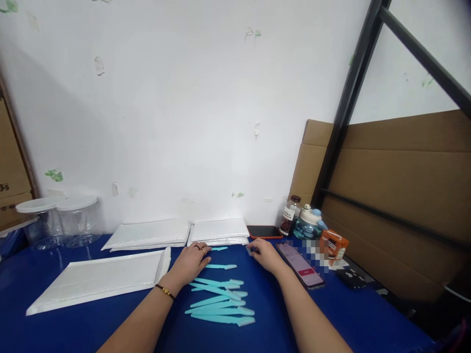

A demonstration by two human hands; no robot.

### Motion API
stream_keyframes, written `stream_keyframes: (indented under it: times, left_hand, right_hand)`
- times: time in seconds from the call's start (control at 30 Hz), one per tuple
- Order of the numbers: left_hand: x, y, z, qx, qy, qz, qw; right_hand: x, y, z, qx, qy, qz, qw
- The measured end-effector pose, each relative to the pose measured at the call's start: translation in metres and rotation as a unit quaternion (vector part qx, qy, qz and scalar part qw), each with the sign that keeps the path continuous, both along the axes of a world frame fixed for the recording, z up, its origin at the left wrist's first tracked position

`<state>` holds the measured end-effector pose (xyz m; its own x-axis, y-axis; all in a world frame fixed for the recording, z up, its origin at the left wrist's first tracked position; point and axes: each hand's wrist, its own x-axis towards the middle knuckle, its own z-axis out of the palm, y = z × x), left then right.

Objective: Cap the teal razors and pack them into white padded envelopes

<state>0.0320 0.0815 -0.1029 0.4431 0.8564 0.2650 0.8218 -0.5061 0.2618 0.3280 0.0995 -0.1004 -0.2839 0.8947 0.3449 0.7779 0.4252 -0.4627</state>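
Observation:
My left hand [191, 262] lies flat on the blue table [91, 323], fingers stretched out beside a light blue plastic tool [219, 248]. My right hand [265, 253] rests to the right, its fingertips pinched on a small pale piece [249, 250] that I cannot make out. Between my forearms several light blue tools with clear caps [221, 304] lie in a loose row, another one [221, 266] sits above them. Two stacks of white padded envelopes [150, 234] [220, 230] lie just beyond my hands. A single envelope [99, 279] lies at the left.
Two clear lidded jars [61, 220] stand at the back left. A phone with an orange edge [264, 231], a brown-capped bottle [290, 214], a blue-lidded container [308, 223], an orange box [334, 245] and a lit phone [300, 264] crowd the right. Cardboard [405, 196] and a black frame [346, 108] close that side.

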Motion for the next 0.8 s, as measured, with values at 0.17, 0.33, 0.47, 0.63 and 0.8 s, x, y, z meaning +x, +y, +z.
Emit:
stream_keyframes:
  times: [0.17, 0.33, 0.47, 0.63, 0.8]
  left_hand:
    - [0.004, 0.0, 0.002, 0.0, -0.011, -0.029, 1.0]
    - [0.005, -0.001, 0.002, 0.004, -0.027, -0.041, 0.999]
    - [0.007, -0.002, 0.002, -0.001, -0.027, -0.036, 0.999]
    - [0.009, -0.003, 0.002, -0.002, -0.033, -0.047, 0.998]
    - [0.011, -0.003, 0.001, -0.007, -0.044, -0.061, 0.997]
  right_hand:
    - [-0.017, -0.003, -0.003, -0.003, -0.001, 0.037, 0.999]
    - [-0.03, -0.01, -0.003, -0.021, 0.047, 0.101, 0.994]
    - [-0.036, -0.011, -0.004, -0.032, 0.047, 0.11, 0.992]
    - [-0.042, -0.008, -0.004, 0.003, 0.008, 0.099, 0.995]
    - [-0.049, -0.006, -0.009, -0.002, 0.046, 0.106, 0.993]
